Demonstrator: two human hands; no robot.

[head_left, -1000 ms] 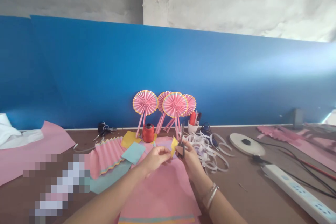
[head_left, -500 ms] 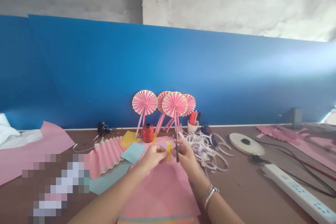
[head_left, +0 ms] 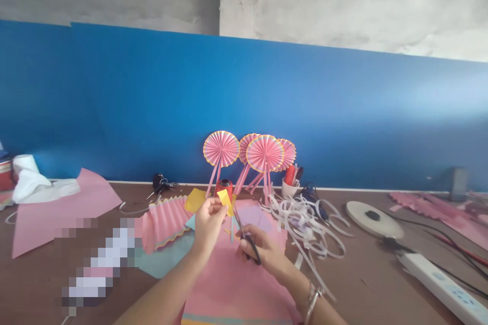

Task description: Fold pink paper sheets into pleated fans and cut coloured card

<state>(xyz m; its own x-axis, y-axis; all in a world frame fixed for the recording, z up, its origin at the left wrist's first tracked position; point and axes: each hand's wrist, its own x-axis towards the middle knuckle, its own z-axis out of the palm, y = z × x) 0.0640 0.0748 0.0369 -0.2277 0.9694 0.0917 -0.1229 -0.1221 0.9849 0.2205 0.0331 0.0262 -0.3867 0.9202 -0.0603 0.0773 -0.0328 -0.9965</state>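
Between its thumb and fingers, my left hand (head_left: 210, 221) pinches a small piece of yellow paper (head_left: 225, 201). My right hand (head_left: 263, 248) is closed round the black handles of a pair of scissors (head_left: 249, 248), whose blades point up and away toward the yellow piece. Below both hands lies a large pink paper sheet (head_left: 236, 289) with a blue and yellow stripe near its front edge. A lilac paper (head_left: 256, 216) rests at its far end. Left of my left hand is a pleated pink paper strip (head_left: 168, 221), over teal paper (head_left: 165, 256).
Several pink pleated paper fans (head_left: 221, 149) stand at the back against the blue panel (head_left: 152, 106). White curled strips (head_left: 310, 223) lie tangled on the right, near a white cup (head_left: 290, 189) of tools. Farther right are a round white disc (head_left: 371, 218) and a power strip (head_left: 446, 284).
My left hand has lifted the yellow piece up and away from the scissors. My right hand has drawn the scissors lower and nearer, turning them so the blades show. The view has shifted slightly left.
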